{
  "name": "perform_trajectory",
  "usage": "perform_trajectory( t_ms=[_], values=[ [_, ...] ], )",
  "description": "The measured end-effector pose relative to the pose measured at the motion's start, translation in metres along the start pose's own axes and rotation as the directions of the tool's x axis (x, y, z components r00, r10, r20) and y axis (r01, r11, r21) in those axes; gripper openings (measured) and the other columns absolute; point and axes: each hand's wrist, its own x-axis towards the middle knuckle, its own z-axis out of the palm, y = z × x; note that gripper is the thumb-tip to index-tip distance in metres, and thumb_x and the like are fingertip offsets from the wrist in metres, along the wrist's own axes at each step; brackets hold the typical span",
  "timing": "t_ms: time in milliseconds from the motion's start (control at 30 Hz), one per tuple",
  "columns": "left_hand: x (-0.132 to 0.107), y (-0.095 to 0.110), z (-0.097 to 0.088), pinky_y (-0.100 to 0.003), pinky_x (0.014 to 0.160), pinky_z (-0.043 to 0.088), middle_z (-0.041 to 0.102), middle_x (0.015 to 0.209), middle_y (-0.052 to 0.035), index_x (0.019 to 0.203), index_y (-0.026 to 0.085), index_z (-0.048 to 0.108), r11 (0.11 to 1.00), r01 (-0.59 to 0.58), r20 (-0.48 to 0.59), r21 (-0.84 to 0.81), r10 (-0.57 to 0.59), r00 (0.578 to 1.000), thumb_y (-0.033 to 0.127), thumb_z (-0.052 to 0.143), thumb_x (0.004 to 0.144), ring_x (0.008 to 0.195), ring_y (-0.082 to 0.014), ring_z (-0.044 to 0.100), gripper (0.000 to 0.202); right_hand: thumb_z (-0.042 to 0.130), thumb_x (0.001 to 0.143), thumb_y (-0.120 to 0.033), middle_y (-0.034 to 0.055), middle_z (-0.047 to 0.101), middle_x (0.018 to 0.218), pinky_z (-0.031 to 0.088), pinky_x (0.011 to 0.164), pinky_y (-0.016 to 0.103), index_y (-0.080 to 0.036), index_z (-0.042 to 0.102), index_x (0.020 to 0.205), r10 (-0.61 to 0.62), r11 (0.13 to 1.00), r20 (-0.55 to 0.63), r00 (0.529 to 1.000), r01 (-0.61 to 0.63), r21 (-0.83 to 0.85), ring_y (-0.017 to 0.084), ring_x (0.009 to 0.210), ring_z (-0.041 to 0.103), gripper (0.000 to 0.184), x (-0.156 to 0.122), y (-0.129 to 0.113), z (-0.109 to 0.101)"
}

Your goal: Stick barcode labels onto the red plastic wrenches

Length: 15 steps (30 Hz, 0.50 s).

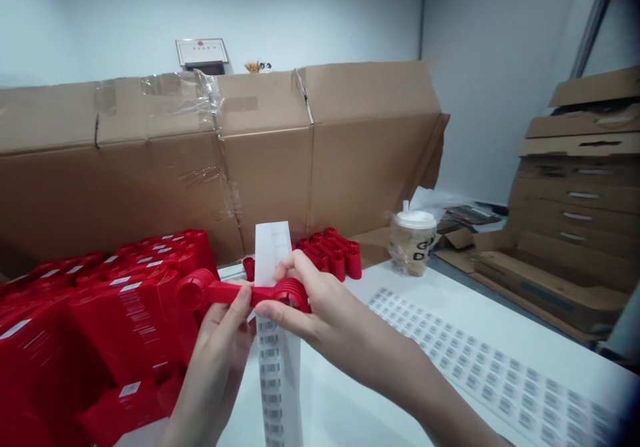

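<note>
My left hand [220,347] is closed round the shaft of a red plastic tool [220,291] with a round end on the left. My right hand [305,303] grips the same tool at its ribbed right end, thumb and fingers curled over it. Behind and below the tool hangs a long white strip of barcode labels [276,367], curling upward past my hands. It is unclear whether a finger also touches the strip.
Stacked red plastic parts with white labels [100,307] fill the left. More red parts [333,252] lie by the cardboard wall [225,153]. A barcode sheet [480,367] lies on the white table [350,400]; a lidded drink cup [413,240] and flat cartons [575,220] stand right.
</note>
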Motion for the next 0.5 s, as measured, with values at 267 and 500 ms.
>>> perform_trajectory(
  t_ms=[267,500],
  values=[
    [-0.001,0.011,0.005,-0.029,0.078,0.061,0.078,0.092,-0.0100,0.110,0.013,0.076,0.995,0.095,-0.080,-0.004,-0.095,0.992,0.042,0.076,0.086,0.086,-0.0234,0.075,0.038,0.068,0.089,-0.058,0.0010,0.067,0.108,0.052,0.077,0.033,-0.026,0.059,0.103,-0.027,0.994,-0.148,0.989,0.042,0.101,0.018,0.091,0.065,0.036,0.007,0.007,0.004],
    [-0.004,0.007,0.007,-0.026,0.084,0.060,0.078,0.101,-0.0064,0.114,0.018,0.073,1.000,-0.010,-0.167,0.013,0.012,0.986,0.034,0.083,0.080,0.092,-0.0218,0.075,0.038,0.069,0.085,-0.062,0.0076,0.067,0.116,0.054,0.086,0.038,-0.025,0.057,0.118,0.060,0.939,-0.081,0.995,-0.028,0.343,0.024,0.102,0.065,0.051,0.016,0.013,0.021]
  ],
)
